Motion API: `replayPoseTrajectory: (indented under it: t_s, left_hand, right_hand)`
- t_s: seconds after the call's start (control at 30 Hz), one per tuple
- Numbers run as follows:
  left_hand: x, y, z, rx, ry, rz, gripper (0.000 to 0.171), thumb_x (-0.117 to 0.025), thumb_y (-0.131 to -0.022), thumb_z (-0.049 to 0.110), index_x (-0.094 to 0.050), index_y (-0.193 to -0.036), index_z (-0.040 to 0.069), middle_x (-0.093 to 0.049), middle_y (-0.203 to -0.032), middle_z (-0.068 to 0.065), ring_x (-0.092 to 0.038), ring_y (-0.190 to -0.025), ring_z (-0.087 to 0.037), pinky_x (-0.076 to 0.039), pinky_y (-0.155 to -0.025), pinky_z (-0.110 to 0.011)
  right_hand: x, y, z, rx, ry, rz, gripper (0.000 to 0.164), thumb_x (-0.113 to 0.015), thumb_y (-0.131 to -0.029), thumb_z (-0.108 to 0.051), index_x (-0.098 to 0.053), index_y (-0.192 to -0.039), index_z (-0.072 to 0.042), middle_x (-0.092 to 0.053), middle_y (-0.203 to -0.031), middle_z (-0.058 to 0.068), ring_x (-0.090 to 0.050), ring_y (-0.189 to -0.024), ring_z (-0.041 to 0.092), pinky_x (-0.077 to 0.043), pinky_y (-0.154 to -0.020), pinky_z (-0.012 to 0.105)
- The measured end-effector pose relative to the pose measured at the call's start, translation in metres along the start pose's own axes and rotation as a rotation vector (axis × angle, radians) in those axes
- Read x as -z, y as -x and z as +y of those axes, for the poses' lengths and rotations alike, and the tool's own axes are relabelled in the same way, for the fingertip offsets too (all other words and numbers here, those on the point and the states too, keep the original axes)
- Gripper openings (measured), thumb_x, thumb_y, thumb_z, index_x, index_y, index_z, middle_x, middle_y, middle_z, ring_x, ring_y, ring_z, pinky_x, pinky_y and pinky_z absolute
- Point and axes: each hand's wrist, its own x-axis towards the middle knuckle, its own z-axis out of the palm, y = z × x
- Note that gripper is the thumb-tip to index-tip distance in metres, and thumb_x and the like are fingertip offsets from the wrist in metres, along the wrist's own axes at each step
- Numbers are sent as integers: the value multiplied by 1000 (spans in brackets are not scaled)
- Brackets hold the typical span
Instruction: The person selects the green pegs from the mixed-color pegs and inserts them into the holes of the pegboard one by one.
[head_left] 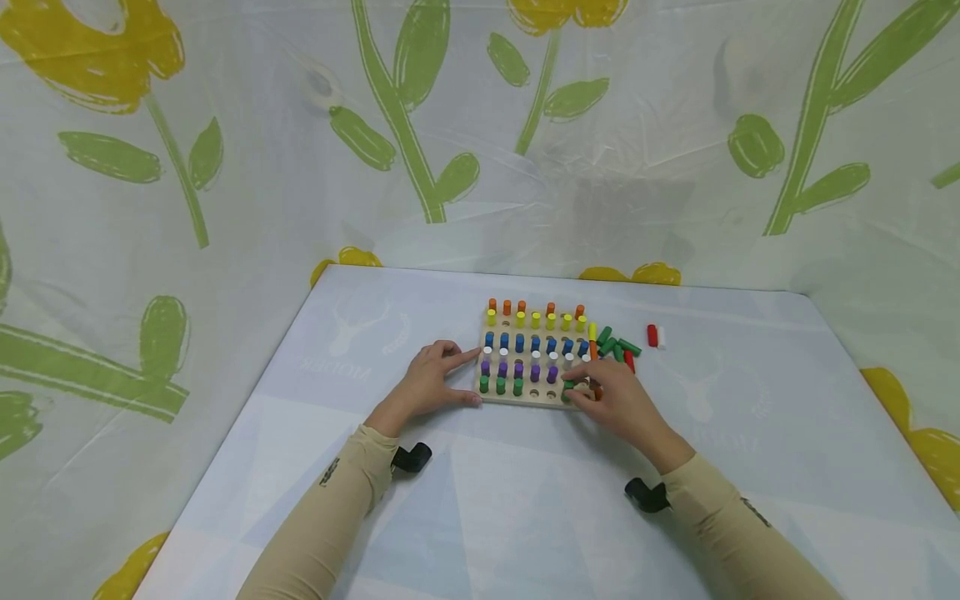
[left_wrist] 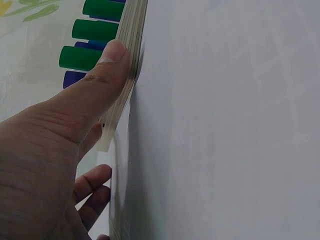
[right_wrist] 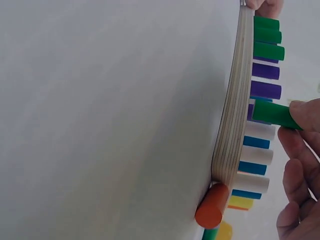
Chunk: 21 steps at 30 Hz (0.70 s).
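Observation:
A wooden pegboard lies on the table, with rows of orange, yellow, blue, white, purple and green pegs. My right hand pinches a green peg between thumb and index finger, low over the front row toward the right side. In the right wrist view its lower end is right at the board's surface. Three green pegs stand at the left of that row, with bare holes to their right. My left hand touches the board's left side with a straight index finger, its thumb at the front edge.
Loose green pegs lie right of the board, with a red peg among them. An orange peg lies against the board's right side. Farther right are another red peg and a white peg. Flowered cloth surrounds the table.

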Motion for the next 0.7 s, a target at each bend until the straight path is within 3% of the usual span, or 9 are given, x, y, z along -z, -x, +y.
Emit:
replayPoseTrajectory:
  t_s: [0.43, 0.7]
  left_hand:
    - [1, 1, 1, -4, 0, 2, 90, -82, -78, 59, -45, -155, 32, -43, -137, -9, -39, -124, -29, -33, -111, -47]
    - [0, 1, 0, 2, 6, 3, 89, -82, -78, 58, -45, -154, 32, -43, -138, -9, -39, -124, -29, -33, -111, -47]
  right_hand:
    - [-4, -5, -4, 34, 10, 4, 20, -81, -89, -20, -77, -108, -14, -72, -104, -2, -56, -88, 17, -49, -78, 37]
    - [-8, -9, -9, 14, 19, -21, 22, -80, -89, -22, -77, -110, -15, -73, -108, -1, -59, -92, 17, -50, -81, 38]
